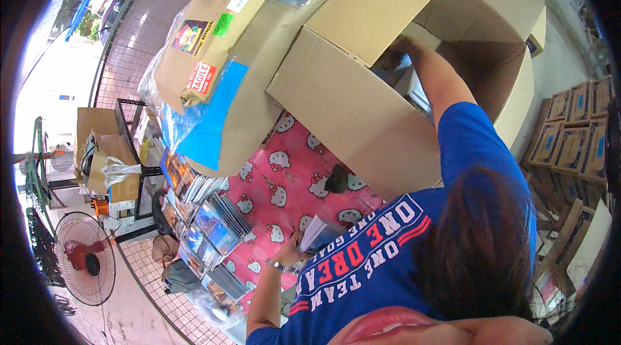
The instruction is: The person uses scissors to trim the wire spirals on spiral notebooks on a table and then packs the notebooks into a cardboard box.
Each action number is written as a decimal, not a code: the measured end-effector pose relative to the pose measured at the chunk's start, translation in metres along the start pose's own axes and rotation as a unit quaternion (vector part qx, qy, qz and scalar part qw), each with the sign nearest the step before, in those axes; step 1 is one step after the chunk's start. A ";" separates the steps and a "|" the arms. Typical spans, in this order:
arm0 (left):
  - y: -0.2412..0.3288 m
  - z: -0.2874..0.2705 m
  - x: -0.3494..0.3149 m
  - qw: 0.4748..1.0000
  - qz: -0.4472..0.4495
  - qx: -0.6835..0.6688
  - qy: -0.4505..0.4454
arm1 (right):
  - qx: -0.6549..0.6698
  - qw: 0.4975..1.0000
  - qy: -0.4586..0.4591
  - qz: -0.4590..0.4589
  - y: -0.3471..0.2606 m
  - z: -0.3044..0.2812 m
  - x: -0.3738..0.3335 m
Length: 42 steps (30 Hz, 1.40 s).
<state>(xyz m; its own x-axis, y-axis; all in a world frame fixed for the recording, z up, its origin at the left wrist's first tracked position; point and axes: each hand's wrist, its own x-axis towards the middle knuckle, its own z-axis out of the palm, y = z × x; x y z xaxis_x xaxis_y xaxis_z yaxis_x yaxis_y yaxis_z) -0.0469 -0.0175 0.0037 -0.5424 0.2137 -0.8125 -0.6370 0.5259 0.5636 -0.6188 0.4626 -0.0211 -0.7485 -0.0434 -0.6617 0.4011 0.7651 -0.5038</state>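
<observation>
My left hand (pixel 292 253), with a watch at its wrist, is closed around a small stack of thin booklets (pixel 317 232) just in front of my blue shirt. On the right, my right arm reaches down into a large open cardboard box (pixel 362 112). Shadow and a box flap partly hide my right hand (pixel 406 51), and its fingers cannot be made out. Beside that forearm, inside the box, lie white-edged items (pixel 415 91) that look like more booklets. Several stacks of glossy-covered booklets (pixel 217 228) stand on the table left of my left hand.
A pink cartoon-print cloth (pixel 278 180) covers the table. Beyond the booklets lies a flattened cardboard piece (pixel 207 41) with labels, plastic wrap and a blue sheet (pixel 210 125). A standing fan (pixel 84 258) is at far left. Stacked cartons (pixel 572 125) stand at far right.
</observation>
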 end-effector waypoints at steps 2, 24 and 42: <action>-0.002 -0.009 0.021 0.999 0.014 0.019 -0.044 | -0.010 1.000 -0.008 -0.001 0.005 0.000 0.004; -0.042 0.016 0.021 0.988 -0.041 -0.131 0.076 | -0.129 0.988 0.080 -0.039 0.053 0.003 -0.030; -0.036 0.046 -0.015 0.934 -0.030 -0.335 0.117 | -0.132 0.987 0.091 -0.028 0.077 -0.017 -0.054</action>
<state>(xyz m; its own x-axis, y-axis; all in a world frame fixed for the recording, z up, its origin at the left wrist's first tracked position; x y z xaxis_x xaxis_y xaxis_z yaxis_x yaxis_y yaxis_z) 0.0091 -0.0012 -0.0114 -0.5500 -0.0259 -0.8347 -0.8274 -0.1192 0.5489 -0.5571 0.5345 -0.0147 -0.8577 0.0069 -0.5141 0.2221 0.9068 -0.3583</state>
